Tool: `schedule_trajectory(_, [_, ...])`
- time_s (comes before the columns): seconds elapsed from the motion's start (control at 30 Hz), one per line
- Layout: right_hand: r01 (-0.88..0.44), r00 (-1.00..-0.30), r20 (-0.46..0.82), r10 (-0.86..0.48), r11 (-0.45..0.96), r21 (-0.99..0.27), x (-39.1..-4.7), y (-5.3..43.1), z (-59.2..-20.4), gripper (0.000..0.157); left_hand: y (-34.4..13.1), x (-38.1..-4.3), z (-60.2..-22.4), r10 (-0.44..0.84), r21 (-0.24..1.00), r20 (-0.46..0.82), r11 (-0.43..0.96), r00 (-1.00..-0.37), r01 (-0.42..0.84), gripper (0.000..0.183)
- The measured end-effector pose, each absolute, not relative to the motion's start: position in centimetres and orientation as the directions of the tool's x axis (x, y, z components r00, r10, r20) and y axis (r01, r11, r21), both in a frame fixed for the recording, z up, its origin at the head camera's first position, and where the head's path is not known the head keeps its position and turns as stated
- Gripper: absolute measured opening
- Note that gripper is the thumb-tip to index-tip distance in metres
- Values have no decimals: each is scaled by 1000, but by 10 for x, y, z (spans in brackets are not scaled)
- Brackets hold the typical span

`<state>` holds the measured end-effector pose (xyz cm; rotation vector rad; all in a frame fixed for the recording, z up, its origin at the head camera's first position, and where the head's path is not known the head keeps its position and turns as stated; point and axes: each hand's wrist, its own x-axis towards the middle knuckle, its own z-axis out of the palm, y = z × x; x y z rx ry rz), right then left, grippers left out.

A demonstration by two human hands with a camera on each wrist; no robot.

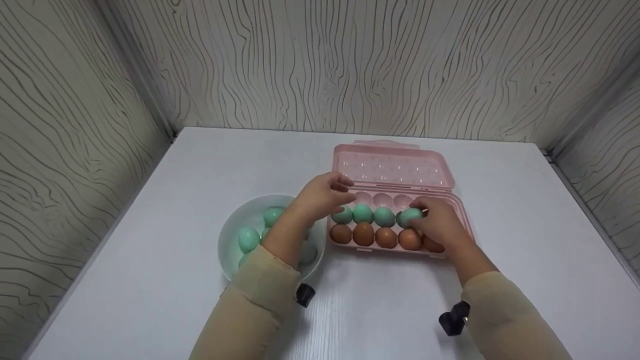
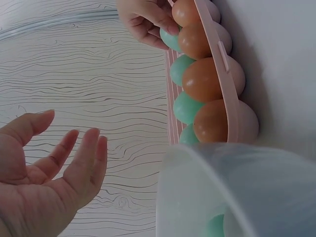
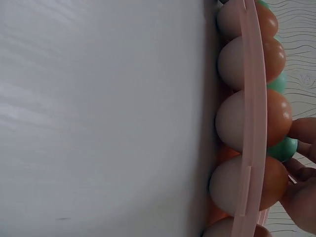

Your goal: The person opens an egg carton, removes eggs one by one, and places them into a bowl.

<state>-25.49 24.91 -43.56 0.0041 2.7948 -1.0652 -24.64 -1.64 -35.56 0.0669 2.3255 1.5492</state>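
A pink plastic egg carton (image 1: 383, 200) lies with its lid (image 1: 392, 167) folded back. Brown eggs (image 1: 386, 237) fill its front row, with green eggs (image 1: 363, 214) in the middle row. At that row's right, my right hand (image 1: 442, 222) pinches a green egg (image 1: 411, 217) between thumb and fingers. The right wrist view shows this egg (image 3: 284, 149) low behind the brown ones. Over the carton's left end hovers my left hand (image 1: 320, 197); in the left wrist view its fingers are spread and hold nothing.
Left of the carton stands a white bowl (image 1: 227, 240) with several green eggs (image 1: 249, 240) in it, partly hidden under the left forearm. Both stand on a white table (image 1: 150, 280). Wood-patterned panels (image 1: 300, 65) rise behind and at both sides.
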Motion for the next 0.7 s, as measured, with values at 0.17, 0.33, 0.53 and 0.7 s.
schedule_trajectory(0.17, [54,-991,-128,-42,741,-670,-254,256,-429,34,-16,-247,-357,240,911,-248,387,-939,-142,24])
schedule_trajectory(0.33, [106,-988,-157,-8,700,-706,-253,260,-420,37,-13,-247,-357,247,910,-243,393,-938,-132,25])
schedule_trajectory(0.53, [101,-991,-137,-5,645,-758,-252,260,-408,48,-8,-246,-356,249,906,-247,401,-936,-133,25])
schedule_trajectory(0.7, [58,-995,-93,-26,604,-795,-249,253,-398,50,-4,-246,-357,265,912,-241,391,-934,-124,25])
